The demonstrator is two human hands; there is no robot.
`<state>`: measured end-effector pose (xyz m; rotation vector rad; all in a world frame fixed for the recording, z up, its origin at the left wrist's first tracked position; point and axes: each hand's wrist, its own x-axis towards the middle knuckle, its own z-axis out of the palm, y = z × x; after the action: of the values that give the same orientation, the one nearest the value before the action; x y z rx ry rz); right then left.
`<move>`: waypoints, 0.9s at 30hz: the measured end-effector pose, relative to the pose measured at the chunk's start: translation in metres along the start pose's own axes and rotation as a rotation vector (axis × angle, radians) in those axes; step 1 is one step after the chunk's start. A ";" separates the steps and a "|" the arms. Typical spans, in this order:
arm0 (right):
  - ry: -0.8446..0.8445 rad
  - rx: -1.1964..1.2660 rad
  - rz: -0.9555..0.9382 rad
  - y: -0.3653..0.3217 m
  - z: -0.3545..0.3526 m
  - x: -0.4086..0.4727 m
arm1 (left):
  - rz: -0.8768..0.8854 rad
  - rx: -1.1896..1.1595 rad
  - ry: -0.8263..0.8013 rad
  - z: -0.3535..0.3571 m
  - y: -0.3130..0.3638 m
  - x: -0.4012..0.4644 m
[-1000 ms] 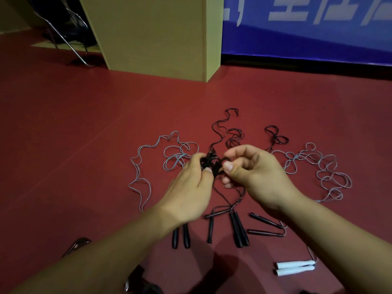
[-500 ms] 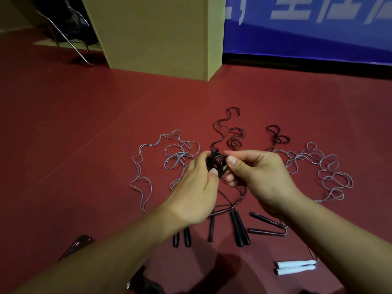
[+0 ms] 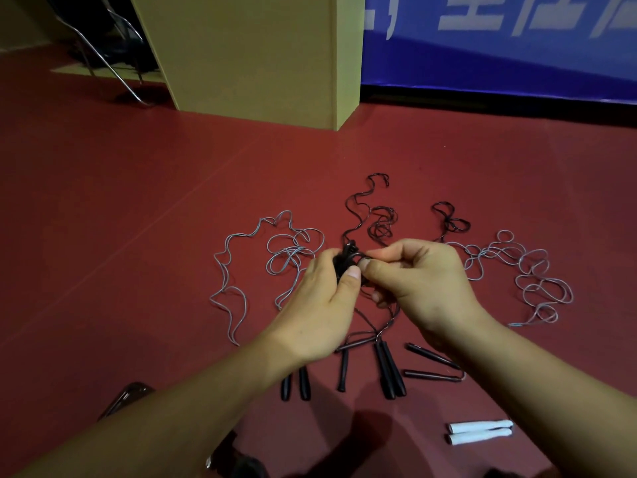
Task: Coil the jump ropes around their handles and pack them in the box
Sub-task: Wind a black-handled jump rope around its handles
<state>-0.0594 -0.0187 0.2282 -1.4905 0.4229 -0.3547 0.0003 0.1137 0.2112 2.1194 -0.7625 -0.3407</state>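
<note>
Above the red floor [image 3: 138, 236], left hand [image 3: 320, 305] and right hand [image 3: 424, 288], each grip pinching black rope tangle [image 3: 346, 258], cardboard box [image 3: 255, 53] beyond

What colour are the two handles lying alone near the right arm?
White handles, clearest in the head view.

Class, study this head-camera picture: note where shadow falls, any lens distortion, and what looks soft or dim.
Head view: dim, warm light; soft shadows pool on the red floor below the forearms; the wide lens bows the blue banner; the black cord bundle between left hand and right hand reads murky.
</note>
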 end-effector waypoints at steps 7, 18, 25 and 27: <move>0.051 -0.097 -0.006 0.003 0.001 0.001 | 0.034 0.097 0.020 0.003 0.003 -0.002; -0.187 0.141 0.225 0.001 -0.005 0.005 | -0.121 -0.143 0.122 0.002 -0.003 0.010; -0.219 0.124 0.209 0.003 -0.009 0.011 | -0.065 -0.119 0.070 0.003 0.000 0.007; -0.199 0.121 0.163 0.004 -0.009 0.013 | -0.061 -0.124 0.053 0.003 0.003 0.004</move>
<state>-0.0529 -0.0328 0.2232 -1.3488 0.3543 -0.0993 0.0011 0.1080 0.2117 2.0296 -0.6307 -0.3542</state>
